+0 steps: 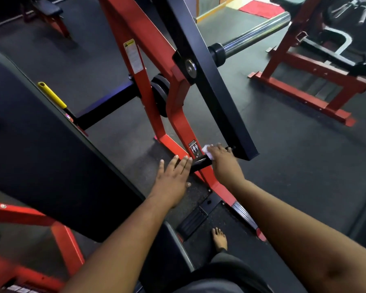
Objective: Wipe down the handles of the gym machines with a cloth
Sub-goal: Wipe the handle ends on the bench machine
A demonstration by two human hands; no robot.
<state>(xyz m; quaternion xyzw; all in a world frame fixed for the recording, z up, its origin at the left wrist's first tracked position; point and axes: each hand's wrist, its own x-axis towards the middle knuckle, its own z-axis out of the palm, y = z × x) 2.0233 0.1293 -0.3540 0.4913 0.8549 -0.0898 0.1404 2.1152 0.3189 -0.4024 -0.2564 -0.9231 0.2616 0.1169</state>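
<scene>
Nearest to me are both my forearms, reaching forward and down over my lap, with my bare foot (pixel 220 240) on the dark rubber floor (pixel 304 166) below them. At the far end of that reach, my right hand (pixel 222 159) grips the white cloth (pixel 206 152) against the black handle (pixel 200 163) of the red machine frame (pixel 178 115), fingers curled over the top so only a crumpled corner of cloth shows on the left of my knuckles. That handle sticks out from the lower end of the slanted black lever arm (pixel 209 81); its long axis runs from far right, at the lever, toward near left, where its free end points at my left hand (pixel 173 178). My left hand is flat, fingers straight and spread, fingertips at or just over the handle's free end; whether they touch it I cannot tell.

Judging from this, the bare stretch of handle lies to the left of my right hand, between my two hands, so the wipe should slide along the bar's axis toward the near left. My right hand, already on the bar, is the one to do it.
</scene>
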